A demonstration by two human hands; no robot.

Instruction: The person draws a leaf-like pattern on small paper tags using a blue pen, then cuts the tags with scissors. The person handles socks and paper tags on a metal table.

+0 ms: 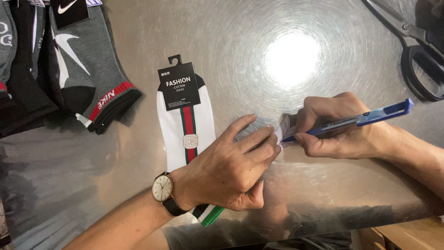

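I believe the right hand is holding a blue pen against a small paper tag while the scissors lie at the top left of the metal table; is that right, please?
Not quite: the scissors lie at the top right of the metal table, as the head view shows. The rest holds: the right hand is holding a blue pen against a small paper tag.
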